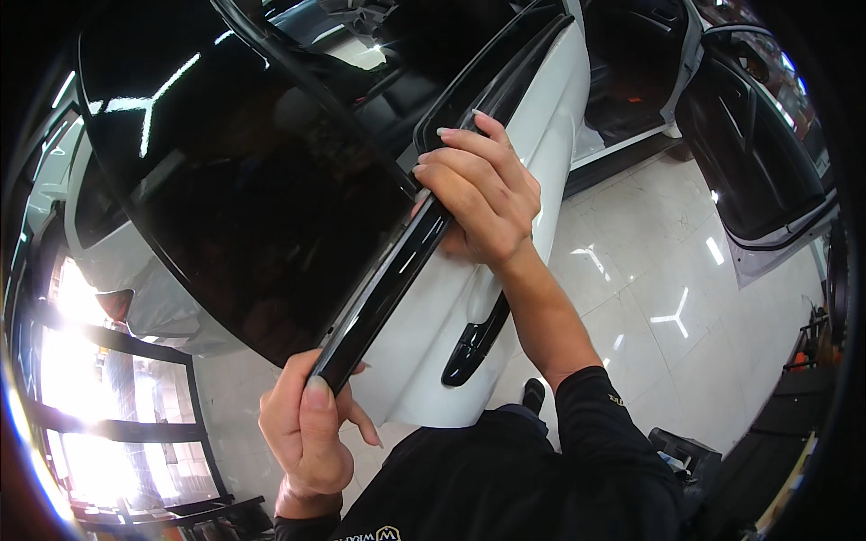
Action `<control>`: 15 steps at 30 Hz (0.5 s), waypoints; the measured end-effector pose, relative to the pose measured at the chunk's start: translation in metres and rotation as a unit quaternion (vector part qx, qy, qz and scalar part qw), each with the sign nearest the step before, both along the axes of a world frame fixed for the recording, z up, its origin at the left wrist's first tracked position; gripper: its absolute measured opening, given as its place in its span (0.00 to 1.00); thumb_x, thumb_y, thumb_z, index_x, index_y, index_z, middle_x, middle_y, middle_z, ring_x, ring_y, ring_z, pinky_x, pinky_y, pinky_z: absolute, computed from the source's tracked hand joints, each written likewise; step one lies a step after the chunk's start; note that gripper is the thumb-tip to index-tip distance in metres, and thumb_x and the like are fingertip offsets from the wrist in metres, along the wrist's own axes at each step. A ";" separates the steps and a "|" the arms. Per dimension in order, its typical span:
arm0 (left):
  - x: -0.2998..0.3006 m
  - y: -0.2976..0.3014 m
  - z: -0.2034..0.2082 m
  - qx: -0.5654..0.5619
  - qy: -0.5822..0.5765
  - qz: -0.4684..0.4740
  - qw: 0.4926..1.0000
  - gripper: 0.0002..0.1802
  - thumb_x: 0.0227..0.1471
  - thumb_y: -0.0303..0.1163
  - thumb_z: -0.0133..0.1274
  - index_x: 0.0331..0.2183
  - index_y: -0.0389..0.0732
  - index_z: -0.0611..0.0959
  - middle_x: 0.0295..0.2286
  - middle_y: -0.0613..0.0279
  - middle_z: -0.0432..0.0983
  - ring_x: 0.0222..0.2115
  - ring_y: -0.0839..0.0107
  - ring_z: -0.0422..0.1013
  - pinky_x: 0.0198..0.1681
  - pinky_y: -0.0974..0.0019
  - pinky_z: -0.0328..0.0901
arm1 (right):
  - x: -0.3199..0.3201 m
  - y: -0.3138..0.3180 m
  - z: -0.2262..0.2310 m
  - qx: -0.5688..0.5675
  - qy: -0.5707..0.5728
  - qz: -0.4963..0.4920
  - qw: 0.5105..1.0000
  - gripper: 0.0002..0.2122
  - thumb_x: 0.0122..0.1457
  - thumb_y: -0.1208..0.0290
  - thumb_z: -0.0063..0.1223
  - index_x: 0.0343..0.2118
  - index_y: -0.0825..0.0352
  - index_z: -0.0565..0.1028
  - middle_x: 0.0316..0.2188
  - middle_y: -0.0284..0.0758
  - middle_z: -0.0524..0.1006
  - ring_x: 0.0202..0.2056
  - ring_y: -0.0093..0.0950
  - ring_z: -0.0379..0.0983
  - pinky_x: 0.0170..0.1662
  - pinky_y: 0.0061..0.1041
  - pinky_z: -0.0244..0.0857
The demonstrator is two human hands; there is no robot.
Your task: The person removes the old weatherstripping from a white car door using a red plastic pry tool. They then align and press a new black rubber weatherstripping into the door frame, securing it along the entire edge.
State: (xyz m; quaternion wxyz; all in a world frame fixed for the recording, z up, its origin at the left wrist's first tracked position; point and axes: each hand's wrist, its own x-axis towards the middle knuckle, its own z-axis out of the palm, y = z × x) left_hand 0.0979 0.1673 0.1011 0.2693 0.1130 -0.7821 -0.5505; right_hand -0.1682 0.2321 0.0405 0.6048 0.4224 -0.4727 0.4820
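Observation:
A glossy black window trim strip (pixel 388 281) slants along the top of a white car door (pixel 424 311). My left hand (pixel 311 428) is closed around its near end, thumb on top and fingers underneath. Farther up, my right hand (pixel 483 189) wraps over the strip where it meets the window frame, and its fingertips lie over the far side. Whether the strip is fixed along its whole length is hidden by my hands. Below my right forearm, a black door handle (pixel 474 347) sits on the door's outer side.
The car's dark glossy roof and glass (pixel 253 189) fill the left. Another open door (pixel 758 135) stands at the far right, past a doorway sill. Pale tiled floor (pixel 645 270) runs between them. A dark box (pixel 686 455) lies at lower right; bright windows (pixel 126 415) are at left.

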 end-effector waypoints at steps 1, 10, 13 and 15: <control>0.001 -0.003 -0.001 0.000 -0.008 -0.008 1.000 0.31 0.65 0.47 0.43 0.40 0.21 0.78 0.24 0.54 0.77 0.13 0.76 0.69 0.15 0.74 0.67 | -0.001 0.000 -0.001 -0.003 0.001 -0.003 1.000 0.09 0.38 0.79 0.61 0.27 0.62 0.80 0.26 0.31 0.79 0.36 0.34 0.79 0.54 0.44 0.71; 0.006 0.000 -0.005 -0.010 -0.059 -0.001 0.998 0.32 0.66 0.50 0.43 0.41 0.23 0.77 0.30 0.50 0.80 0.15 0.71 0.76 0.17 0.74 0.67 | -0.006 0.001 -0.005 -0.010 0.020 -0.006 1.000 0.09 0.37 0.78 0.57 0.26 0.62 0.79 0.25 0.31 0.77 0.33 0.34 0.79 0.52 0.42 0.72; 0.007 0.002 -0.005 -0.020 -0.070 0.002 0.997 0.32 0.67 0.49 0.42 0.41 0.23 0.77 0.30 0.50 0.80 0.15 0.72 0.75 0.17 0.74 0.67 | -0.004 0.001 -0.005 -0.014 0.015 0.002 1.000 0.09 0.37 0.78 0.57 0.26 0.62 0.79 0.25 0.31 0.77 0.33 0.34 0.79 0.52 0.42 0.72; 0.007 0.001 -0.005 -0.015 -0.076 -0.003 0.997 0.31 0.67 0.49 0.42 0.41 0.23 0.77 0.29 0.51 0.80 0.15 0.73 0.74 0.17 0.74 0.66 | -0.004 0.001 -0.005 -0.011 0.010 0.005 1.000 0.10 0.36 0.78 0.58 0.26 0.62 0.79 0.25 0.31 0.78 0.33 0.34 0.79 0.52 0.42 0.72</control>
